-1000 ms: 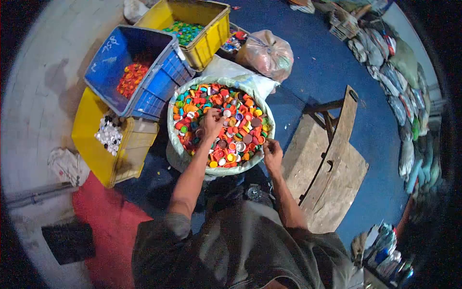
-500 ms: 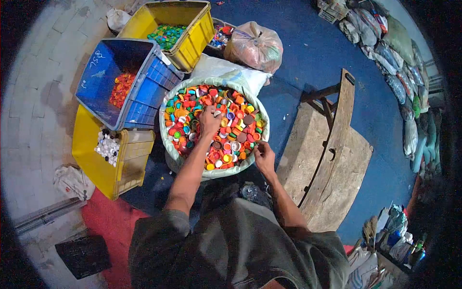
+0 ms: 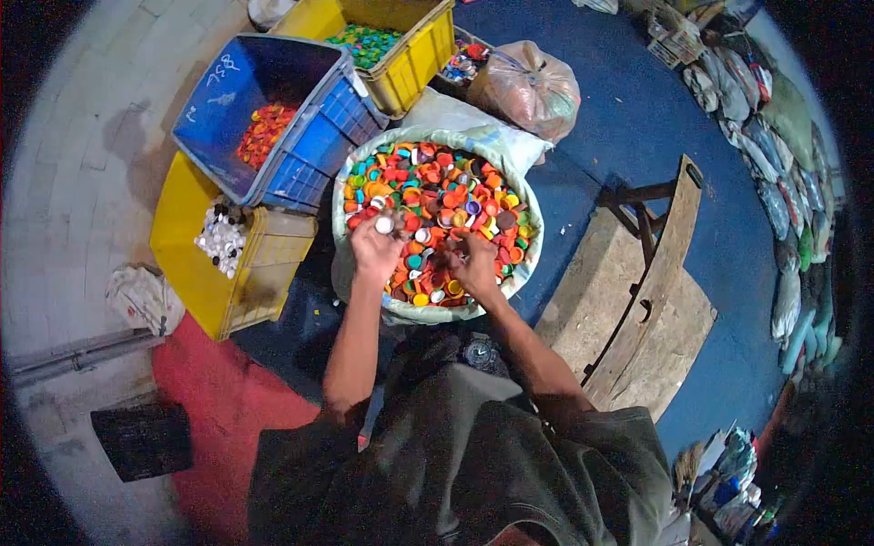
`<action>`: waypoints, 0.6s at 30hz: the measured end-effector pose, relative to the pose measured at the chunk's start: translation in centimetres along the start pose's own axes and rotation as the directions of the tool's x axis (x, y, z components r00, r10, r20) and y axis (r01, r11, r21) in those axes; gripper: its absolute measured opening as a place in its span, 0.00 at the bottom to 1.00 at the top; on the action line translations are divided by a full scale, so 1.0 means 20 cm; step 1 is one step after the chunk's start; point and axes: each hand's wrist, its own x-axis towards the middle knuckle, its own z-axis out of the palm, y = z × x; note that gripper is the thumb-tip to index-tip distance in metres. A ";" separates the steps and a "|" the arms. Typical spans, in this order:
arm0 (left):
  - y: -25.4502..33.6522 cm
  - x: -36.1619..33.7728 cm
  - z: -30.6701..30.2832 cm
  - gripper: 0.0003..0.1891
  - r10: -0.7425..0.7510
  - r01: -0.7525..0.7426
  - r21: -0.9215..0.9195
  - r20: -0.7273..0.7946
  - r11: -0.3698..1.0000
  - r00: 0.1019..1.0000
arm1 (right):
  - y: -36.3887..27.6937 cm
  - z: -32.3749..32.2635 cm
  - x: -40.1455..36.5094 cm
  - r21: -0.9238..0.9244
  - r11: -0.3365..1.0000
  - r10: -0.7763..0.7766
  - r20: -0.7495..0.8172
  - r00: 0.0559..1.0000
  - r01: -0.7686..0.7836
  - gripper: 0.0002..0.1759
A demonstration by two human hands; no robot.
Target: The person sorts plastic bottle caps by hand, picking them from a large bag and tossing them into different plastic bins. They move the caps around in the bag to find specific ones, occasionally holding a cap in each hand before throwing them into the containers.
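Note:
A round sack with a rolled pale rim is full of mixed coloured bottle caps. Over its left part is my left hand, palm turned up, with a white cap held at the fingertips. My right hand reaches over the lower middle of the caps, fingers bent down among them; whatever lies between those fingers is too small and blurred to make out.
Left of the sack stand a blue bin with red and orange caps, a yellow bin with white caps, and another yellow bin with green caps. A tied bag lies behind; a wooden bench is at right.
My left hand has turned palm up and drawn back from the middle of the caps with a white cap. My right hand has moved from the rim in over the caps. The view has shifted.

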 end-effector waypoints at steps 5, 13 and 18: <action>0.03 -0.14 -0.10 0.11 -0.013 0.017 -0.185 0.028 0.983 1.000 | -0.10 0.16 0.08 -0.205 0.962 -0.187 -0.019 0.982 0.179 0.29; -0.02 -0.21 -0.16 0.13 0.017 -0.015 0.051 -0.031 0.999 0.999 | -0.05 0.29 0.13 -0.407 0.880 -0.269 0.002 0.963 0.246 0.31; -0.06 -0.18 -0.15 0.15 0.026 -0.021 0.113 -0.046 0.993 0.999 | -0.04 0.27 0.15 -0.404 0.879 -0.265 0.028 0.964 0.253 0.30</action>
